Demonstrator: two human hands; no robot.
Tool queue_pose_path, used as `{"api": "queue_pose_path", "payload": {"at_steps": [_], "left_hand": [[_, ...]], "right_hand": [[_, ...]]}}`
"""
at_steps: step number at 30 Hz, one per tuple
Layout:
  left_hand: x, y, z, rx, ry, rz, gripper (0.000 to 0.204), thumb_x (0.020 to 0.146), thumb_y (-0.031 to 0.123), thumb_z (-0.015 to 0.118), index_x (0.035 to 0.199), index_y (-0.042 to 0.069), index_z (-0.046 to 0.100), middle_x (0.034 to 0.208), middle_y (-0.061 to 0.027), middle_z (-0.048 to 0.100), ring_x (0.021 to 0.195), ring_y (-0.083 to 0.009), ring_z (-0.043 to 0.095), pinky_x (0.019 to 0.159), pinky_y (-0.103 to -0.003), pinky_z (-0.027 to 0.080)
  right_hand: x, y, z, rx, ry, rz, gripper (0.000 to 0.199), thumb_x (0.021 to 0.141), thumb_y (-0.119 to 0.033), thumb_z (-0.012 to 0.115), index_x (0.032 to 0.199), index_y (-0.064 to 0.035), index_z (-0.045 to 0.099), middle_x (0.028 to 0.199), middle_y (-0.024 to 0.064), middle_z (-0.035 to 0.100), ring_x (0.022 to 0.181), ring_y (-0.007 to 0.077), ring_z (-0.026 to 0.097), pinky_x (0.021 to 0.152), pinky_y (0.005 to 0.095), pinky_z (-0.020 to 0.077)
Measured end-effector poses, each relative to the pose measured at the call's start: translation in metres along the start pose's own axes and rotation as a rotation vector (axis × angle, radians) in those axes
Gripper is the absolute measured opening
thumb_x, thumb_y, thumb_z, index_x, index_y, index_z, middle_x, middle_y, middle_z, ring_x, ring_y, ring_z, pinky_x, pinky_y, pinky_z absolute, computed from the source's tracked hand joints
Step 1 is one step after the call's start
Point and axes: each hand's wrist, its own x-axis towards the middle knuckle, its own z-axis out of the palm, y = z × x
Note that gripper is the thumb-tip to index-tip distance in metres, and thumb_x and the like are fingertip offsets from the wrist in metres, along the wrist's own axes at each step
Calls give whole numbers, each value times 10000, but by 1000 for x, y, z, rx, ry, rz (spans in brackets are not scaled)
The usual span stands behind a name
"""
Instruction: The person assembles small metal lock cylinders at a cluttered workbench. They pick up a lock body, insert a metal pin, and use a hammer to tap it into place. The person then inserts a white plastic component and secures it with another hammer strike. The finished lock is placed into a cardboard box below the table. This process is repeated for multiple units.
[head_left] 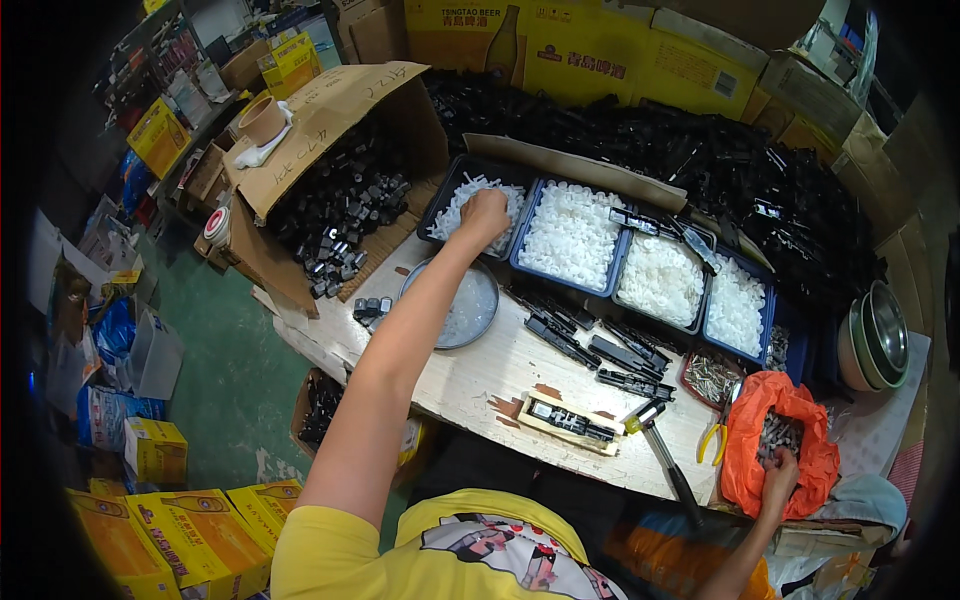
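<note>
My left hand (485,215) reaches across the table into a dark tray (434,222) of white plastic pieces. Its fingers curl down among the pieces, so whatever they pinch is hidden. On the right, my right hand (779,482) dips into an orange plastic bag (742,462) that holds small grey metal parts (780,432). Those fingers are bent together at the parts, and what is in them cannot be made out. Between my arms, a black assembly (572,421) lies in a light wooden fixture (532,424). A hammer (668,462) lies beside it.
Blue trays (516,262) of white pieces line the back, before a heap of black parts (800,215). A grey bowl (490,325), black strips (625,357), yellow-handled pliers (707,440) and a dish of metal pins (712,378) sit around. An open carton (330,100) stands left.
</note>
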Motion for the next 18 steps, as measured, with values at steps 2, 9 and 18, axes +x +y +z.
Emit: {"api": "queue_pose_path", "payload": {"at_steps": [2,9,18], "left_hand": [[-1,-12,-5,-218,57,89,166,630,113,703,719,-17,651,783,-241,628,692,-365,622,654,-392,503],[-18,-23,-27,-1068,-60,-175,106,707,9,679,810,2,657,677,-26,607,566,-96,560,468,-220,422],[-20,-22,-15,-359,248,199,194,744,18,631,935,10,658,774,-100,602,682,-185,617,607,-292,487]], "right_hand": [[-1,-3,-7,135,-80,96,225,657,30,633,873,57,578,720,126,565,668,221,535,619,325,417],[-6,9,0,184,-145,167,163,695,13,608,852,47,585,675,66,560,650,142,509,601,286,408],[-4,22,4,348,224,-31,193,834,-10,482,1013,28,546,961,128,565,880,228,540,797,305,413]]}}
